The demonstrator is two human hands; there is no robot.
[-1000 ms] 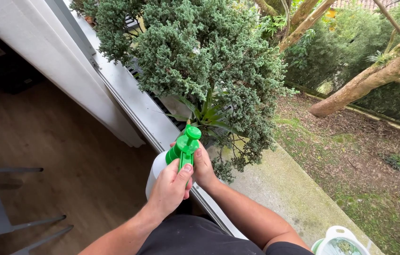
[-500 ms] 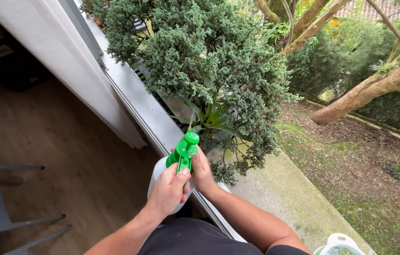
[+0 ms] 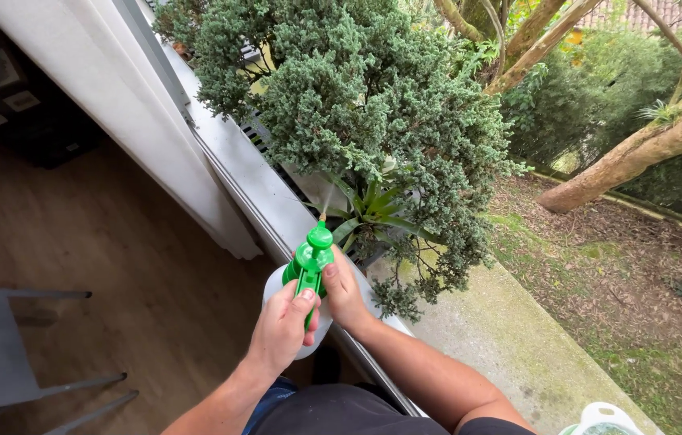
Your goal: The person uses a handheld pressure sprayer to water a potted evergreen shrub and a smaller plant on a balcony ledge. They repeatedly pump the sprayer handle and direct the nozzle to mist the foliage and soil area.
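Note:
A white spray bottle (image 3: 276, 292) with a green pump head (image 3: 309, 256) is held over the window sill. My left hand (image 3: 282, 329) grips the green handle, thumb pressed on it. My right hand (image 3: 343, 292) wraps the bottle's far side. A thin mist leaves the nozzle toward a spiky green plant (image 3: 373, 209) in a pot. Over the spiky plant hangs a bushy blue-green conifer (image 3: 365, 97).
A white window frame and sill (image 3: 236, 177) run diagonally. A wood floor (image 3: 115, 266) and a grey chair (image 3: 2, 354) lie at left. Outside are a concrete ledge (image 3: 502, 338), mossy ground and tree trunks (image 3: 639, 153). A white and green container (image 3: 605, 420) sits at the bottom right.
The view has shifted slightly, so bottle and hands sit a little lower and to the right. A fine spray now shows at the nozzle.

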